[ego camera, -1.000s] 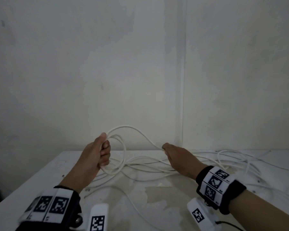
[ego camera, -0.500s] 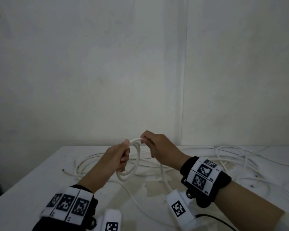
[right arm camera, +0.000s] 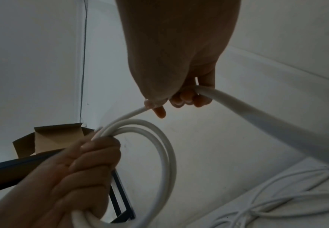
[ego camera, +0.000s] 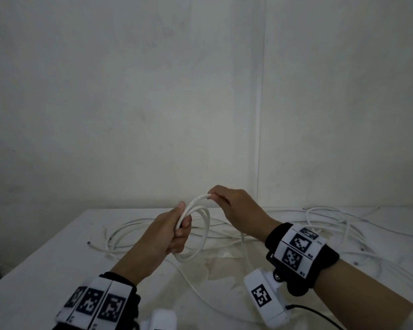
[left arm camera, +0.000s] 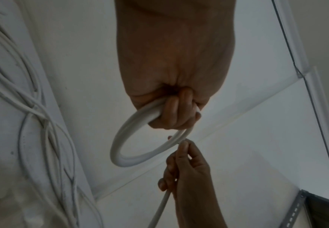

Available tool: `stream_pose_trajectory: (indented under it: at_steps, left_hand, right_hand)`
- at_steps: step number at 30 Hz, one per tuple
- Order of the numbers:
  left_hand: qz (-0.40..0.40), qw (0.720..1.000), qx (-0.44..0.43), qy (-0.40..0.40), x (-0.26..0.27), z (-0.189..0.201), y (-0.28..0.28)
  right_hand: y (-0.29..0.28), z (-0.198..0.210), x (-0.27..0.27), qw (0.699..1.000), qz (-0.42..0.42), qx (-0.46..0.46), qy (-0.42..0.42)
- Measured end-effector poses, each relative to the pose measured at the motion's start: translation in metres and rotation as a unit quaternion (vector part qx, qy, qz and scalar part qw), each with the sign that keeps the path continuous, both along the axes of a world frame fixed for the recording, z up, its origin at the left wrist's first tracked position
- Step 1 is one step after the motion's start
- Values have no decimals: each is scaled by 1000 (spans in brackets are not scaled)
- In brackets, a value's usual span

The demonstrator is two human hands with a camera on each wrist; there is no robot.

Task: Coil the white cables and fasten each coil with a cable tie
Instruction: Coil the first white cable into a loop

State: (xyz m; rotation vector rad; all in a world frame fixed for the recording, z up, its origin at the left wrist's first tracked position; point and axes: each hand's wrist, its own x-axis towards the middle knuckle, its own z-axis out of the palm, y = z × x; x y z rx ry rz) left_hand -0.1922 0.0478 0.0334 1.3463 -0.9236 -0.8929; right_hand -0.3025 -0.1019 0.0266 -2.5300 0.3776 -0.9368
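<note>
Nearest of all, two wrists wear black bands with white marker tags, and a white camera block (ego camera: pixel 265 298) hangs under the right one. Just ahead, the left hand (ego camera: pixel 167 234) is closed in a fist round the gathered turns of a small coil (ego camera: pixel 198 232) of white cable, thumb pressed along the top of the bundle; the loops hang below the fist, lifted off the table (ego camera: pixel 34 270). In the left wrist view the coil (left arm camera: pixel 124 138) shows as a round ring dropping from the curled fingers (left arm camera: pixel 175 111). Close beside it, the right hand (ego camera: pixel 238 213) pinches the same cable between thumb and forefinger a short way from the left fist, with the other fingers curled round the strand; the right wrist view shows the cable (right arm camera: pixel 257 114) entering that hand (right arm camera: pixel 179 77) from the table side and leaving it toward the coil (right arm camera: pixel 159 146). From the right hand the loose strand drops to the tabletop, which carries a stained, worn patch (ego camera: pixel 224 260). Farther back, more white cables (ego camera: pixel 331 225) lie in loose, overlapping loops across the table, mostly to the right and behind the hands. Beyond stands a plain pale wall (ego camera: pixel 129 115) with a vertical seam (ego camera: pixel 260 115).
</note>
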Motion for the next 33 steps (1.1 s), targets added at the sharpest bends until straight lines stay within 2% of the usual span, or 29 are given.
stream_pose_trajectory:
  at_steps: [4,9,11,13,14,17,19,23,27,33]
  left_hand:
    - [15,999,-40,19,0,5,0]
    - [107,973,-138,153,26,13,-2]
    - [138,953,-176,205,45,18,3]
    - [159,943,-195,219,59,20,7]
    - [167,943,-196,212,62,19,8]
    - [178,951,-189,169,59,16,4]
    - [174,958,-183,138,53,15,0]
    - [175,969,-154,78,44,13,-7]
    - [188,974,-125,30,34,11,-17]
    - [178,980,-89,-18,18,4,-29]
  right_hand:
    - [-3,-4,1,999,19,25,-18]
    - [-9,-18,-5,998,1,58,-27]
    - [-21,-29,-10,1000,-11,12,13]
    - [-29,-40,-16,992,-56,-61,100]
    - [-30,-44,-17,979,-92,-133,126]
    - [-28,-56,-13,920,-138,-347,119]
    - [-23,-64,-7,905,-94,-405,91]
    - [-8,-67,2,886,-5,-459,65]
    - [5,-58,7,878,77,-471,28]
    - [18,-45,11,857,102,-505,12]
